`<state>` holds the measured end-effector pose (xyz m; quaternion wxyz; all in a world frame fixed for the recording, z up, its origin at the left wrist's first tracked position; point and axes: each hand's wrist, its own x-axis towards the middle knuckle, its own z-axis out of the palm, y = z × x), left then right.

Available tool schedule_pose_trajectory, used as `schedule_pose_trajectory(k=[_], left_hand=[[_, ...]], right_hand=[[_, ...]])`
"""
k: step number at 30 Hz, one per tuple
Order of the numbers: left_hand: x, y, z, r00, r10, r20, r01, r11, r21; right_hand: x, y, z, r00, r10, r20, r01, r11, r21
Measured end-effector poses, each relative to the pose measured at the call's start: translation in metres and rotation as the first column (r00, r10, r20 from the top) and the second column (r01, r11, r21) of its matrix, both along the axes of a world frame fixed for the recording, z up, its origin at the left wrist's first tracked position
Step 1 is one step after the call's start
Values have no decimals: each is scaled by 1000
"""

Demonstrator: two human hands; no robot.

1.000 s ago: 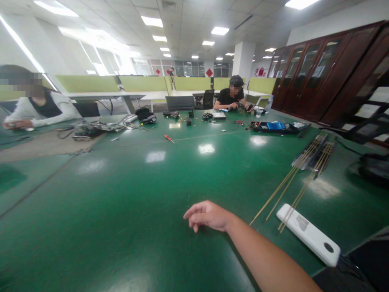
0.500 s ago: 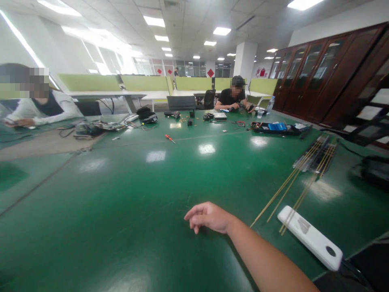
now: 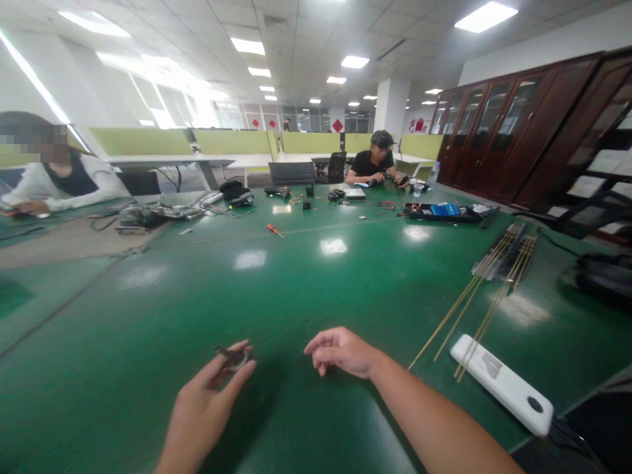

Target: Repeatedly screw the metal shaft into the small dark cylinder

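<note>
My left hand [image 3: 207, 401] reaches over the green table [image 3: 296, 289] near the bottom edge, its fingertips pinched on a small dark part [image 3: 236, 357] that I cannot make out. My right hand [image 3: 343, 351] rests on the table just to the right of it, fingers loosely curled, nothing visible in them. The two hands are about a hand's width apart.
A white flat device [image 3: 501, 384] lies to the right of my right forearm, with several thin bamboo sticks [image 3: 474, 296] beyond it. A red screwdriver [image 3: 274, 230], tools and cables lie farther back. One person sits at the far end, another at the left.
My left hand has come into view from below, holding the small dark part. The right hand has stayed where it was; the camera tilted down slightly.
</note>
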<state>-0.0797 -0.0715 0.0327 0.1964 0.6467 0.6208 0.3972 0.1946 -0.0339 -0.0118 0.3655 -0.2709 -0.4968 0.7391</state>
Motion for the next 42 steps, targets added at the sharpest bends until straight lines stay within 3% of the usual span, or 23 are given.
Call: schedule_pose_trajectory(k=[4,7,15,21,29,36,42], left_hand=[[47,25,-9,981,-182,64,186,980,-65],[60,33,-17,964,-243,105,252,964,-83],[49,39,-27,939,-328,99,338,935,-106],[51,41,-26,940,-336,54,338,939,-60],[60,43,-29,933,-303,192,323,943,-82],[66,41,-31,942,-334,22,335,942,-32],[69,42,-32,930,-366,42,367,930,-29]], right_hand=[[0,4,-1,979,-195,55,187,973,135],[1,7,-2,952,-284,118,255,944,209],[1,17,-9,949,-247,196,198,951,239],[5,16,2,956,-220,194,168,953,252],[7,14,7,929,-215,302,121,946,301],[7,12,-1,903,-279,326,134,905,404],[4,11,-3,888,-284,362,109,894,435]])
